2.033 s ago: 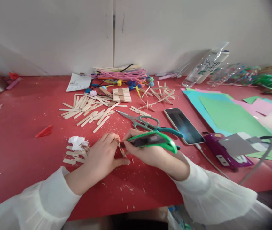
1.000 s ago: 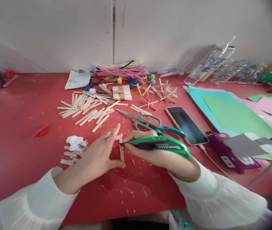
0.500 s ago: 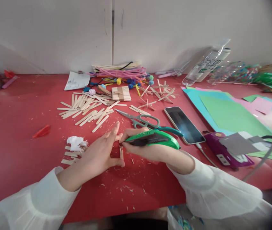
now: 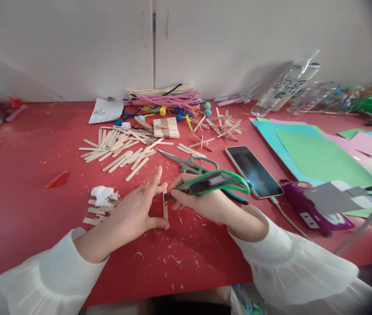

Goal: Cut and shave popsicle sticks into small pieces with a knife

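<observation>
The red table [image 4: 25, 227] is the biggest thing, and a white wall [image 4: 67, 48] with a thin gap in it stands behind. Green, blue and pink paper [image 4: 320, 153] lies on the right side. A messy pile [image 4: 112, 144] of flat wood sticks lies past the hands, over to the left.

The left hand [image 4: 131, 199] is spread wide, palm down. Its thumb is at the near end of one stick [image 4: 165, 212], and a finger is at the far end. That stick is on the table, between the two hands. The right hand [image 4: 202, 199] pinches a green knife near its front.

The phone [image 4: 256, 173] lies to the right, with a white cord in its end. The scissors [image 4: 189, 164] lie just past the right hand. The knife [image 4: 212, 181] points left, and its tip is at the middle of the stick. I can't tell how deep it goes. Tiny wood bits [image 4: 197, 263] are all around.
</observation>
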